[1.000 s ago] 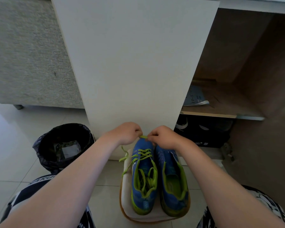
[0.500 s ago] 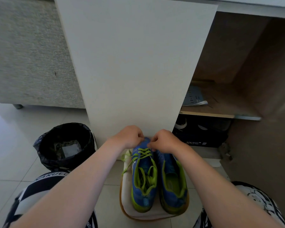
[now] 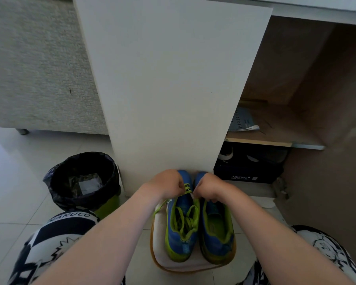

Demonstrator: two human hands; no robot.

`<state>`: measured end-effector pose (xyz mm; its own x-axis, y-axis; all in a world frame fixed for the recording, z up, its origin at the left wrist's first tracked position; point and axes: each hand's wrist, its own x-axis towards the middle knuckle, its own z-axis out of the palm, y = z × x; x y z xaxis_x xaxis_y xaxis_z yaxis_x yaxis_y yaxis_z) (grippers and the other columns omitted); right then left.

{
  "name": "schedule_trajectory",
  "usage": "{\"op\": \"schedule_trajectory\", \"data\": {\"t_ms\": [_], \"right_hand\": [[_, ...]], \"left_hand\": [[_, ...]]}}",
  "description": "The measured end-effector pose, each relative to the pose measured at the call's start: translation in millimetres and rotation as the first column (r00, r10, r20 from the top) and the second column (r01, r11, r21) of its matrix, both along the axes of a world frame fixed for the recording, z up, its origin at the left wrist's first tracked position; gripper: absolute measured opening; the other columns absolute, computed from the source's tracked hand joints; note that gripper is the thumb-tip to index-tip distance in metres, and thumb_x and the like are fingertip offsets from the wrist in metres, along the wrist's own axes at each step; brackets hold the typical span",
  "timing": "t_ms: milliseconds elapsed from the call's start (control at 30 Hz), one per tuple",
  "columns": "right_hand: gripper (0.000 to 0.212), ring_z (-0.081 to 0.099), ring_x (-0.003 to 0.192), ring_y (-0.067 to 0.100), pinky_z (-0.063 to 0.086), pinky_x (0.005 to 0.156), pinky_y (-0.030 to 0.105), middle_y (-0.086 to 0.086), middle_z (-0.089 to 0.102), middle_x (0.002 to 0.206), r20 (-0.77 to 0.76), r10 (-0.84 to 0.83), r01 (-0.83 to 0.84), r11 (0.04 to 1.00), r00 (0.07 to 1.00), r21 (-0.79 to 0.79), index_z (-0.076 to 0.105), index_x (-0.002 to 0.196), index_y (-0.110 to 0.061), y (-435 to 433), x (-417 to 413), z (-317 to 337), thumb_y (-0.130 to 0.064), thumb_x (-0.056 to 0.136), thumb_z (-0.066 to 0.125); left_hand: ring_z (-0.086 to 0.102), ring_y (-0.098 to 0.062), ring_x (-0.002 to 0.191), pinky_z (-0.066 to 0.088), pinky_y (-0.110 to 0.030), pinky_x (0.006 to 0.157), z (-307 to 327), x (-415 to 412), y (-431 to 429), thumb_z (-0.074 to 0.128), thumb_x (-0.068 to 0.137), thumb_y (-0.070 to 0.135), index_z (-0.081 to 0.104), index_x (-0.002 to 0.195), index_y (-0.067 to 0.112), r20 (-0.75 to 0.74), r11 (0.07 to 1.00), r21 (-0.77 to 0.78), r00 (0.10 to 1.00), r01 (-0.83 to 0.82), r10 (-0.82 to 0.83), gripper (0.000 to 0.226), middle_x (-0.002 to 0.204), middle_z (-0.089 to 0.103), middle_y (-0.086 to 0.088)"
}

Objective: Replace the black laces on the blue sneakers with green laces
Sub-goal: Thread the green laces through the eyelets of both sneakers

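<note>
Two blue sneakers with lime trim stand side by side on a small white stool [image 3: 164,258], toes away from me. The left sneaker [image 3: 182,233] carries a green lace [image 3: 185,217] threaded across its eyelets, with loose loops over the opening and a strand hanging off its left side. The right sneaker [image 3: 216,229] shows no lace. My left hand [image 3: 165,185] and my right hand [image 3: 209,187] are curled over the front of the left sneaker, each pinching the green lace near the lower eyelets. No black lace is in sight.
A white cabinet door [image 3: 169,79] stands open just beyond the shoes. A bin with a black liner [image 3: 82,179] sits on the tiled floor at left. Open cabinet shelves at right hold papers [image 3: 242,120] and a dark shoebox [image 3: 249,171]. A grey sofa [image 3: 35,64] is behind.
Both hands have moved toward me from the toe tip to the lower eyelets, drawing the green lace along. The view has tilted slightly.
</note>
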<state>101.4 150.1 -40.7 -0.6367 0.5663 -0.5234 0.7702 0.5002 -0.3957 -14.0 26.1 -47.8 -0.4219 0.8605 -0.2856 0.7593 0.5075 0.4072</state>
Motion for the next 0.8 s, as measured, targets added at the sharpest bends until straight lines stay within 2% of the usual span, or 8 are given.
{"op": "schedule_trajectory", "data": {"t_ms": [67,167,233,333,467,700,800], "right_hand": [[0.029,0.041,0.050,0.020,0.035,0.050,0.024,0.012,0.052,0.062,-0.007,-0.020,0.020,0.998,1.000,-0.051,0.073,0.106,0.004,4,1,-5,-0.016,0.085,0.070],[0.033,0.037,0.054,0.020,0.031,0.052,0.025,0.011,0.047,0.063,-0.014,-0.030,0.028,0.994,0.999,-0.101,0.068,0.116,0.006,6,1,-10,-0.013,0.088,0.068],[0.034,0.035,0.052,0.020,0.030,0.051,0.025,0.011,0.045,0.061,-0.018,-0.033,0.030,0.994,0.999,-0.109,0.067,0.118,0.007,8,1,-12,-0.012,0.089,0.067],[0.030,0.035,0.048,0.019,0.032,0.050,0.024,0.011,0.047,0.059,-0.013,-0.034,0.032,0.994,0.999,-0.106,0.070,0.114,0.006,9,1,-14,-0.010,0.089,0.065],[0.029,0.035,0.049,0.020,0.033,0.051,0.026,0.011,0.048,0.060,-0.015,-0.035,0.034,0.995,0.999,-0.098,0.071,0.112,0.003,9,1,-15,-0.011,0.088,0.064],[0.030,0.039,0.050,0.022,0.034,0.050,0.026,0.010,0.050,0.059,-0.015,-0.011,0.010,0.996,1.000,-0.092,0.073,0.111,-0.002,9,1,-12,-0.017,0.086,0.068],[0.026,0.040,0.045,0.022,0.034,0.046,0.023,0.010,0.052,0.056,0.000,0.005,-0.005,0.998,1.000,-0.057,0.075,0.097,0.001,7,1,-10,-0.021,0.085,0.067]], "left_hand": [[0.063,-0.021,0.090,0.047,-0.031,0.068,-3,5,2,0.062,0.084,0.024,0.072,0.078,0.013,-0.042,1.000,-0.004,0.999,0.007,-0.007,0.017,0.084,0.070,-0.003],[0.060,-0.026,0.085,0.040,-0.028,0.061,-7,10,4,0.059,0.085,0.020,0.062,0.062,0.012,-0.060,1.000,-0.015,0.998,-0.008,0.007,0.024,0.063,0.055,0.000],[0.062,-0.025,0.082,0.044,-0.029,0.061,-12,11,7,0.059,0.084,0.021,0.070,0.071,0.011,-0.062,1.000,-0.013,0.998,-0.021,0.021,0.020,0.072,0.063,-0.004],[0.063,-0.025,0.082,0.044,-0.029,0.060,-18,13,9,0.058,0.085,0.025,0.073,0.078,0.015,-0.091,0.999,-0.002,0.995,-0.042,0.042,0.019,0.085,0.068,-0.006],[0.065,-0.025,0.084,0.044,-0.028,0.061,-28,19,10,0.057,0.085,0.029,0.074,0.085,0.018,-0.100,0.995,0.004,0.990,-0.096,0.096,0.019,0.088,0.070,-0.003],[0.064,-0.021,0.092,0.049,-0.029,0.071,-34,22,10,0.059,0.090,0.033,0.077,0.092,0.021,-0.023,0.978,0.054,0.979,-0.200,0.201,0.021,0.097,0.072,0.000],[0.065,-0.020,0.091,0.053,-0.032,0.075,-35,22,10,0.061,0.090,0.033,0.077,0.092,0.022,0.023,0.981,0.040,0.981,-0.191,0.190,0.020,0.096,0.072,0.000]]}}
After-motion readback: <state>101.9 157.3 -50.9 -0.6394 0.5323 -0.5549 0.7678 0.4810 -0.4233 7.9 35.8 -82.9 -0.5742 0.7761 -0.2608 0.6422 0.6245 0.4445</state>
